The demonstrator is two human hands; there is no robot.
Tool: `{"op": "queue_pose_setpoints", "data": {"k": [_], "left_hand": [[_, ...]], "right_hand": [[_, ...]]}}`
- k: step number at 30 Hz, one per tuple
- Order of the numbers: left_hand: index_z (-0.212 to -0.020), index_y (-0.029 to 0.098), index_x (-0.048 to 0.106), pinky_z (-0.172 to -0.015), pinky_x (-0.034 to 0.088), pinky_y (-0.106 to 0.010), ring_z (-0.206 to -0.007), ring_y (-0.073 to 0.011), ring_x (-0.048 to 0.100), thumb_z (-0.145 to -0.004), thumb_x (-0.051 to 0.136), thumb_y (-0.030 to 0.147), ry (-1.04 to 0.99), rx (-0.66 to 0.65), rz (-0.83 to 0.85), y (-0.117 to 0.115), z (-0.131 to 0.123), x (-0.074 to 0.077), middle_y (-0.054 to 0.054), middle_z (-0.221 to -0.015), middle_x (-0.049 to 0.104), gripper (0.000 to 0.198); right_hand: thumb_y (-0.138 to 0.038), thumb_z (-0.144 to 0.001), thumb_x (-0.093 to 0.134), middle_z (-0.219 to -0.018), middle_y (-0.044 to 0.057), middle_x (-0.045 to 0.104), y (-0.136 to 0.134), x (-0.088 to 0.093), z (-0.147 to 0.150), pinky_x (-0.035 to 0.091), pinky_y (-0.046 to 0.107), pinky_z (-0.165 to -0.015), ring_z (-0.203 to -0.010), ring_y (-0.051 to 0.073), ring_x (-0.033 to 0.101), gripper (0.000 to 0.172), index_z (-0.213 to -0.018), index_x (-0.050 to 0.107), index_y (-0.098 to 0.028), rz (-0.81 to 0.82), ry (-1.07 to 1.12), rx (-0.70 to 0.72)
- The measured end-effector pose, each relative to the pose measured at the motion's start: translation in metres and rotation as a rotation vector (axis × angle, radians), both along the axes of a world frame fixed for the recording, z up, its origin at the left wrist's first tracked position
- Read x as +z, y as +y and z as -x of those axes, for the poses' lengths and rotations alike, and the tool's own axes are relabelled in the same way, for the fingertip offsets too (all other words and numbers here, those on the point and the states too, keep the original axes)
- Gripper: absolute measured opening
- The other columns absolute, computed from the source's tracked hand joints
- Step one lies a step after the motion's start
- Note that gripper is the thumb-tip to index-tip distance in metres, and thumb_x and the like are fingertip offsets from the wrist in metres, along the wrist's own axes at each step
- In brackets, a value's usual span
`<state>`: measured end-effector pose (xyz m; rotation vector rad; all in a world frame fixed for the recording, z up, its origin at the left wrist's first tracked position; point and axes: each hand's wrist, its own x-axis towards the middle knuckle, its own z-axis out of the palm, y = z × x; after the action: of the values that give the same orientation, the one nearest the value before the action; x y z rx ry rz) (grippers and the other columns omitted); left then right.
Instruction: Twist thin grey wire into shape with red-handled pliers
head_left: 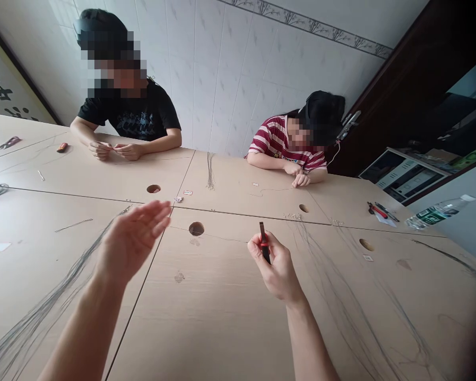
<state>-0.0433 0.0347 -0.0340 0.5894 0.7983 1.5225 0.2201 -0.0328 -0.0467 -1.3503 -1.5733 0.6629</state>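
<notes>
My right hand is raised over the light wooden table, fingers wrapped round a small black and red tool that sticks up out of the fist. My left hand hovers open above the table's left half, palm turned inward, fingers stretched out together and holding nothing. Below and left of it a long bundle of thin grey wires runs across the tabletop.
Two people sit across the table, one in a black shirt, one in a red striped shirt, hands on the tabletop. More thin wires lie at right, beside red-handled pliers and a water bottle. Round holes dot the tabletop.
</notes>
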Motion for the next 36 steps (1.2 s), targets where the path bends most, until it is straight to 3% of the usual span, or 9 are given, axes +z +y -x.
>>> {"op": "queue_pose_setpoints", "data": {"k": [5, 10, 12, 15, 18, 21, 23, 27, 36], "left_hand": [[-0.08, 0.016, 0.061, -0.069, 0.059, -0.013, -0.078, -0.0076, 0.071, -0.095, 0.037, 0.026, -0.322, 0.477, 0.098, -0.004, 0.029, 0.02, 0.001, -0.077, 0.07, 0.03], [-0.089, 0.02, 0.066, -0.07, 0.059, -0.018, -0.095, -0.0117, 0.07, -0.095, 0.039, 0.035, -0.248, 0.462, -0.045, -0.013, 0.007, 0.034, 0.002, -0.096, 0.073, 0.032], [-0.087, 0.016, 0.068, -0.078, 0.059, -0.023, -0.096, -0.0155, 0.069, -0.089, 0.044, 0.027, -0.078, 0.343, -0.136, -0.013, -0.017, 0.033, -0.003, -0.089, 0.074, 0.026], [-0.099, 0.015, 0.071, -0.091, 0.053, -0.035, -0.108, -0.025, 0.064, -0.085, 0.057, 0.031, 0.259, -0.192, -0.256, -0.014, -0.055, 0.024, -0.01, -0.108, 0.072, 0.026], [-0.106, 0.019, 0.07, -0.088, 0.05, -0.032, -0.112, -0.0254, 0.062, -0.086, 0.059, 0.042, 0.484, -0.528, -0.234, -0.016, -0.076, 0.014, -0.011, -0.112, 0.071, 0.032], [-0.1, 0.019, 0.07, -0.069, 0.049, -0.027, -0.08, -0.0181, 0.066, -0.088, 0.057, 0.047, 0.573, -0.853, -0.243, -0.017, -0.077, 0.011, -0.009, -0.093, 0.073, 0.034], [-0.094, 0.017, 0.07, -0.048, 0.038, -0.022, -0.047, -0.0088, 0.049, -0.088, 0.057, 0.047, 0.547, -1.062, -0.23, -0.015, -0.072, 0.008, -0.005, -0.072, 0.07, 0.034], [-0.074, 0.013, 0.069, -0.036, 0.011, -0.021, -0.033, -0.0035, 0.017, -0.089, 0.055, 0.047, 0.291, -1.23, -0.21, -0.013, -0.065, -0.004, 0.003, -0.041, 0.049, 0.04], [-0.059, 0.01, 0.069, -0.025, 0.011, -0.018, -0.02, -0.0035, 0.015, -0.093, 0.046, 0.047, -0.294, -1.445, -0.357, -0.036, -0.085, -0.004, 0.004, -0.026, 0.029, 0.055]], "right_hand": [[-0.034, -0.093, 0.05, -0.068, -0.003, 0.044, 0.0, 0.002, -0.003, 0.038, 0.024, -0.057, -0.06, 0.012, 0.042, 0.022, -0.075, 0.046, -0.022, -0.018, -0.032, -0.017], [-0.034, -0.093, 0.051, -0.068, -0.003, 0.046, 0.003, 0.006, -0.001, 0.039, 0.024, -0.059, -0.061, 0.012, 0.043, 0.021, -0.076, 0.048, -0.022, -0.026, -0.036, -0.006], [-0.034, -0.092, 0.052, -0.069, -0.003, 0.047, 0.004, 0.008, 0.002, 0.039, 0.024, -0.06, -0.062, 0.012, 0.044, 0.02, -0.078, 0.049, -0.022, -0.03, -0.019, 0.021], [-0.035, -0.092, 0.053, -0.071, -0.002, 0.049, 0.005, 0.013, 0.007, 0.04, 0.024, -0.062, -0.065, 0.013, 0.047, 0.019, -0.079, 0.049, -0.021, -0.036, 0.005, 0.056], [-0.035, -0.092, 0.054, -0.072, -0.002, 0.05, 0.006, 0.017, 0.009, 0.04, 0.024, -0.063, -0.065, 0.013, 0.047, 0.019, -0.08, 0.05, -0.021, -0.058, 0.002, 0.064], [-0.033, -0.093, 0.054, -0.07, -0.003, 0.049, 0.007, 0.019, 0.006, 0.039, 0.024, -0.063, -0.064, 0.012, 0.047, 0.018, -0.079, 0.05, -0.021, -0.078, 0.012, 0.054], [-0.032, -0.093, 0.054, -0.069, -0.003, 0.047, 0.007, 0.017, 0.003, 0.038, 0.024, -0.062, -0.064, 0.012, 0.045, 0.018, -0.079, 0.05, -0.021, -0.075, 0.03, 0.034], [-0.033, -0.093, 0.054, -0.069, -0.004, 0.044, 0.01, 0.012, 0.0, 0.035, 0.024, -0.059, -0.062, 0.011, 0.041, 0.02, -0.078, 0.049, -0.021, -0.047, 0.07, -0.008], [-0.033, -0.093, 0.053, -0.067, -0.004, 0.04, 0.011, 0.003, 0.015, 0.034, 0.023, -0.056, -0.061, 0.011, 0.037, 0.02, -0.077, 0.047, -0.021, 0.023, 0.14, 0.051]]}}
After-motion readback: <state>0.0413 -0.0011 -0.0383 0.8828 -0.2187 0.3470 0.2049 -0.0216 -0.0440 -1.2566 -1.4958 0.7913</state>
